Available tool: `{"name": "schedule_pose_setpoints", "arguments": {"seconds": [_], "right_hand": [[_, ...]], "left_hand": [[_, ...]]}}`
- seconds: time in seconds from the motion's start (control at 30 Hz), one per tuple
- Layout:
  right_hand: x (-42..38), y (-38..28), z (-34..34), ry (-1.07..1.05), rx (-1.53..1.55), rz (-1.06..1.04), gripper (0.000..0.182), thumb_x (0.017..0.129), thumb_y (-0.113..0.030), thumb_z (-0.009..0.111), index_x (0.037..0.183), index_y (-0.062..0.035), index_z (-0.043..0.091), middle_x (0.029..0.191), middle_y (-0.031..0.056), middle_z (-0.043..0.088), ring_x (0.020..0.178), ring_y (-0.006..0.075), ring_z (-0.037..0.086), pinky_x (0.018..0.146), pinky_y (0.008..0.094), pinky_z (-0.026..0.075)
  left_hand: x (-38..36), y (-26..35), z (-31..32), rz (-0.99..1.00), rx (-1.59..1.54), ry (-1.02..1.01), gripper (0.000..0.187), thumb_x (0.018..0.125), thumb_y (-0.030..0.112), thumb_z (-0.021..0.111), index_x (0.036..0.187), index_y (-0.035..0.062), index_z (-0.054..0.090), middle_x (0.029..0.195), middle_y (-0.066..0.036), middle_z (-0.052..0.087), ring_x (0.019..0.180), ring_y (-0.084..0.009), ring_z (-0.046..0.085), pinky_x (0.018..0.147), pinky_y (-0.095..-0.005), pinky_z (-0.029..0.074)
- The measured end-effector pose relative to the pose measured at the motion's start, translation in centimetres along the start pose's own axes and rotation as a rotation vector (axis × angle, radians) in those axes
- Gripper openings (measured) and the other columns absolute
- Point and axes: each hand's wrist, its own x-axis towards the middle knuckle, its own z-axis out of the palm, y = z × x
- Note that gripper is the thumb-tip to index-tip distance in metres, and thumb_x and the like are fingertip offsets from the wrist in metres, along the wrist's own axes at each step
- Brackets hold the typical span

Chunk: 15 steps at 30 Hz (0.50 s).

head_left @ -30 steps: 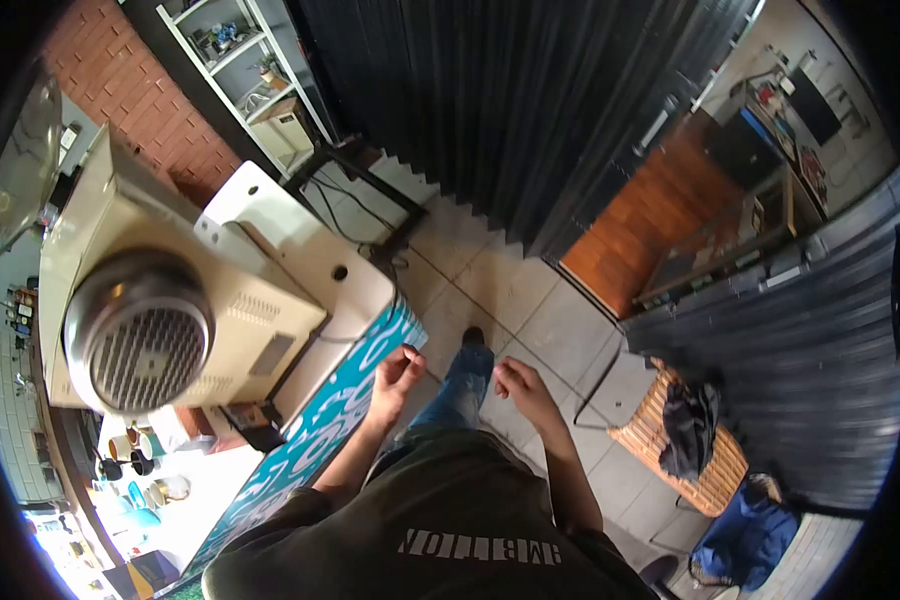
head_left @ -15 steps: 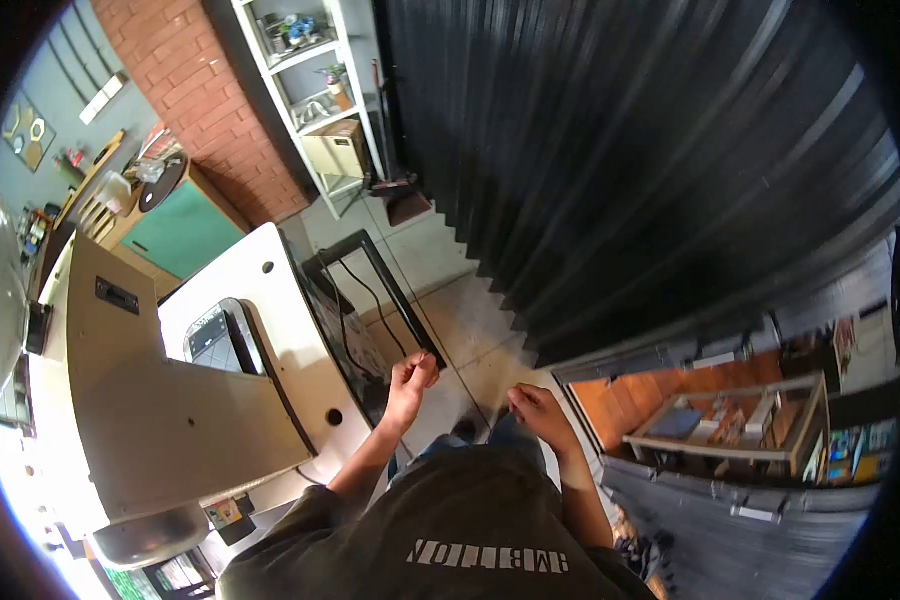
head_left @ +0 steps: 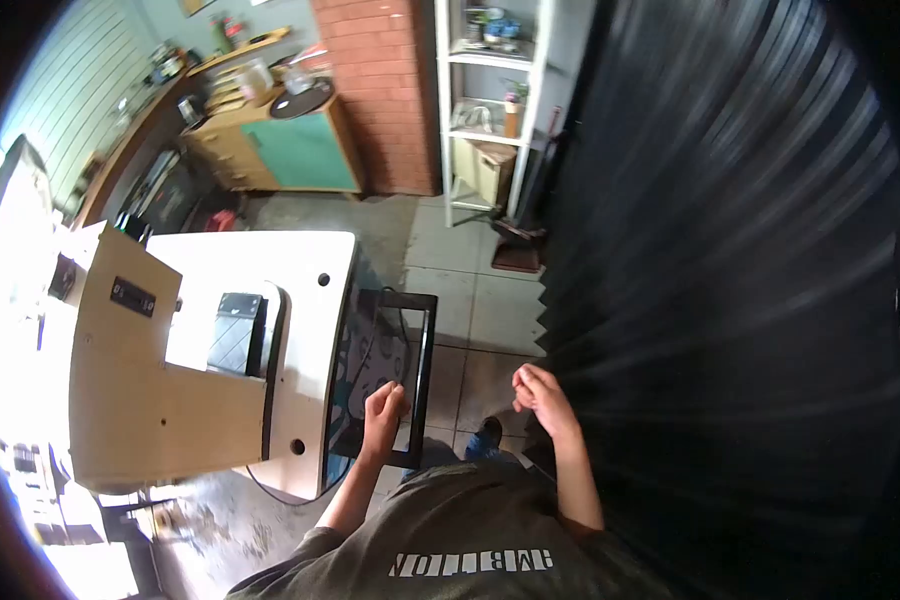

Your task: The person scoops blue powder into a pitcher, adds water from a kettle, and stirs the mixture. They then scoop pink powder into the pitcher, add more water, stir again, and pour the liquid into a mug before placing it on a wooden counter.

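Observation:
My left hand (head_left: 384, 408) is curled into a loose fist, and I see nothing in it. It hovers beside the black metal handle frame (head_left: 427, 355) on the side of a white-topped cart (head_left: 310, 330); no grip on the frame shows. My right hand (head_left: 542, 392) is likewise closed with nothing visible in it, held over the tiled floor near a black pleated curtain (head_left: 670, 330). On the cart stands a cream-coloured machine housing (head_left: 130, 400) with a dark flat panel (head_left: 238, 333) set in its opening.
Ahead are a tiled floor (head_left: 445, 300), a white shelf rack (head_left: 490, 58) and a dustpan (head_left: 516, 255). A brick pillar (head_left: 375, 100) and a cabinet with a green door (head_left: 305, 155) stand at the back left. A cable (head_left: 285, 498) hangs below the cart.
My view has turned left and I have moved forward along the cart. The doorway and orange floor on the right have left view. Both hands stay closed; the right is now raised slightly.

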Motion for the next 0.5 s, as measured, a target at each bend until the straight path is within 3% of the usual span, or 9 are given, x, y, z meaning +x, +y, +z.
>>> {"name": "schedule_pose_setpoints", "arguments": {"seconds": [0.17, 0.3, 0.47, 0.5], "right_hand": [[6.0, -4.9, -2.0, -0.100, 0.041, 0.066, 0.024, 0.105, -0.022, 0.042, 0.092, -0.0054, 0.053, 0.059, -0.0074, 0.032, 0.048, 0.0042, 0.028, 0.055, 0.0266, 0.039], [10.9, -7.8, -0.6, -0.204, -0.037, 0.118, 0.018, 0.103, -0.017, 0.041, 0.095, -0.0058, 0.053, 0.060, -0.0073, 0.033, 0.048, 0.0033, 0.028, 0.055, 0.0262, 0.039], [17.0, -8.3, 4.3, -0.366, -0.189, 0.190, 0.010, 0.098, -0.010, 0.044, 0.097, -0.0060, 0.054, 0.060, -0.0068, 0.035, 0.050, 0.0020, 0.033, 0.053, 0.0242, 0.041], [18.0, -8.4, 5.8, -0.381, -0.194, 0.195, 0.010, 0.098, -0.010, 0.044, 0.097, -0.0060, 0.054, 0.060, -0.0068, 0.035, 0.050, 0.0020, 0.033, 0.053, 0.0242, 0.041]], "left_hand": [[-0.1, -0.8, 0.5, -0.077, -0.116, 0.233, 0.034, 0.100, 0.023, 0.051, 0.069, 0.0100, 0.044, 0.063, 0.004, 0.040, 0.061, -0.0064, 0.039, 0.059, -0.0254, 0.034], [0.4, -1.5, 0.8, 0.038, -0.121, 0.303, 0.032, 0.100, 0.023, 0.050, 0.072, 0.0075, 0.048, 0.068, 0.002, 0.048, 0.066, -0.0077, 0.046, 0.063, -0.0252, 0.037], [1.3, -1.8, -0.4, -0.006, -0.327, 0.327, 0.022, 0.101, 0.020, 0.049, 0.099, 0.0019, 0.061, 0.088, -0.002, 0.060, 0.084, -0.0082, 0.055, 0.078, -0.0234, 0.043], [1.9, -2.3, -0.8, 0.072, -0.409, 0.298, 0.024, 0.101, 0.021, 0.048, 0.098, 0.0011, 0.061, 0.088, -0.002, 0.060, 0.084, -0.0081, 0.055, 0.078, -0.0232, 0.043]]}}
